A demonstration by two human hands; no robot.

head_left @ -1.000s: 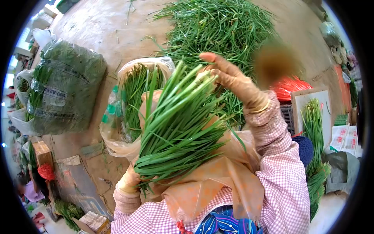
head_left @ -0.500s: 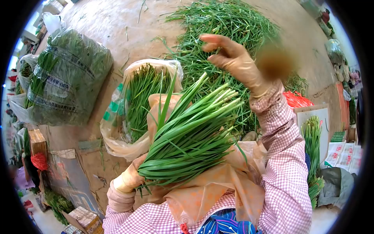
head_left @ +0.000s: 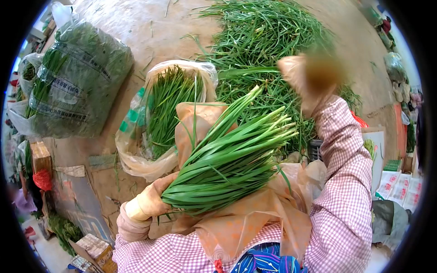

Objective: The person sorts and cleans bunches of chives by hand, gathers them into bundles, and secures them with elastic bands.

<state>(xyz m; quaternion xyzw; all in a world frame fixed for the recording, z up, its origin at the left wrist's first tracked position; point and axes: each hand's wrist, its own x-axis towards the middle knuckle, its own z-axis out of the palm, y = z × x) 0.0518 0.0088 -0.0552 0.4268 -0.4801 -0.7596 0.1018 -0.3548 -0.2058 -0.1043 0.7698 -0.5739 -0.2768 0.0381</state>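
Note:
My left hand [head_left: 160,195], in a pale glove, is closed around the leafy end of a thick bunch of garlic chives [head_left: 227,164]. The bunch lies slantwise over my lap, its pale stem ends pointing up and right. My right hand [head_left: 300,79], also gloved, is raised beyond the bunch, closed like a fist. A few long chive leaves [head_left: 255,71] stick out leftward from it, over the heap of loose leaves. A brown blur covers part of this hand. An orange-tinted plastic apron [head_left: 255,214] spreads beneath the bunch.
A large heap of loose green leaves [head_left: 268,32] lies on the floor ahead. An open plastic bag [head_left: 154,168] of chives stands left of it. Further left is a big packed clear bag [head_left: 86,86]. Cardboard boxes [head_left: 98,250] sit at lower left, white printed packs [head_left: 400,184] at right.
My right hand has moved right and slightly down, from loosely curled fingers to a fist with leaves sticking out. The bunch in my left hand has shifted slightly rightward at its stem end.

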